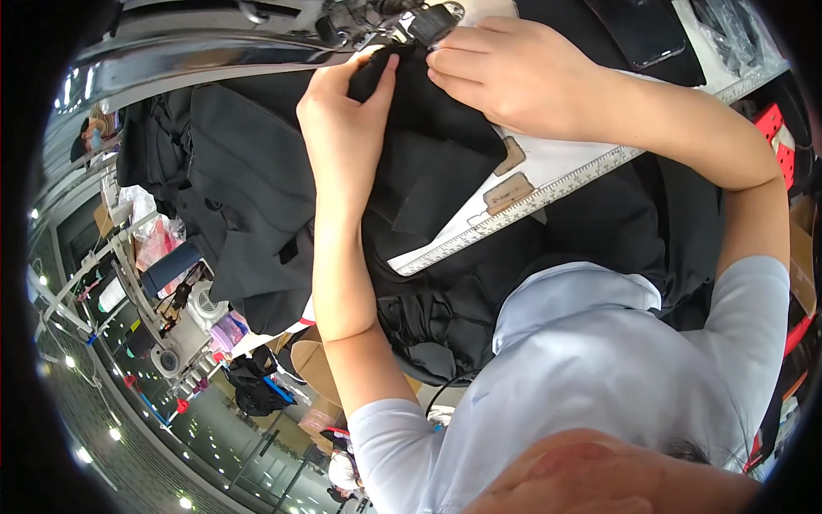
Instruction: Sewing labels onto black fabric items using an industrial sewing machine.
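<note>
Black fabric point(437, 171) lies under the sewing machine point(432, 24) at the top of the view and spreads down over the table edge. Close to the needle area, my left hand point(347, 103) pinches a folded bit of this fabric between thumb and fingers. On the other side, my right hand point(518, 77) is closed, its fingers bent together right beside the machine's presser area. Whatever its fingertips hold is hidden. The needle itself cannot be made out.
A measuring tape point(548, 190) runs along the white table's edge point(569, 158). A dark phone point(638, 30) and clear plastic wrap point(728, 38) lie at the upper right. More black fabric point(248, 171) is heaped to the left. Behind stand other machines point(205, 304) and cardboard boxes point(317, 368).
</note>
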Demonstrator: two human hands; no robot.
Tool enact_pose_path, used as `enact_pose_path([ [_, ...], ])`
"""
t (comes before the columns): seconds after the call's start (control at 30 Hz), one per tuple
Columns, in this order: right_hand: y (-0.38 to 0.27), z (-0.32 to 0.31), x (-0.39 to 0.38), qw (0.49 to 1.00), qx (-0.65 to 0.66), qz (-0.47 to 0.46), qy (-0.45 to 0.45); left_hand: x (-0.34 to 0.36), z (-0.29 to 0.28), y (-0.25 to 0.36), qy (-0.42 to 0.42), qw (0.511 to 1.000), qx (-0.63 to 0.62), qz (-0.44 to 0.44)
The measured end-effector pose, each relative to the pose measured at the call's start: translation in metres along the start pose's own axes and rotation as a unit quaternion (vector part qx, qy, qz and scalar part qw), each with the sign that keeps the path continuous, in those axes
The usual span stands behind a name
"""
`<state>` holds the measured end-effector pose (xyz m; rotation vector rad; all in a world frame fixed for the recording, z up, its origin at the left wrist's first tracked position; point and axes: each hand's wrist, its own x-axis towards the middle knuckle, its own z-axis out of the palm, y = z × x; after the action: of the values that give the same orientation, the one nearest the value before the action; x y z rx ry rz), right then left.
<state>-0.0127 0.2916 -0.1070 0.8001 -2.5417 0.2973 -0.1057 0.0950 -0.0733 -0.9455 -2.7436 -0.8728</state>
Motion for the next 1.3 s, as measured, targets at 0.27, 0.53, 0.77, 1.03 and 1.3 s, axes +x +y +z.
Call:
enact_pose_path([
  [0.27,0.002,-0.007,0.005,0.998,-0.026,-0.05,0.033,-0.003,0.004,-0.002,0.029,0.996,0.009,0.079],
  [0.53,0.003,-0.007,0.005,0.996,0.025,-0.078,0.03,-0.006,0.005,0.002,0.032,0.998,0.001,0.062],
  [0.77,0.005,-0.007,0.007,0.995,0.039,-0.087,0.024,-0.006,0.005,0.0,0.038,0.997,0.004,0.074],
  [1.03,0.007,-0.006,0.006,0.995,0.046,-0.082,0.025,-0.007,0.01,-0.006,0.039,0.99,0.023,0.134],
  [1.3,0.002,-0.007,-0.002,0.994,0.1,-0.024,-0.02,-0.021,0.014,-0.001,0.04,0.93,0.225,0.287],
])
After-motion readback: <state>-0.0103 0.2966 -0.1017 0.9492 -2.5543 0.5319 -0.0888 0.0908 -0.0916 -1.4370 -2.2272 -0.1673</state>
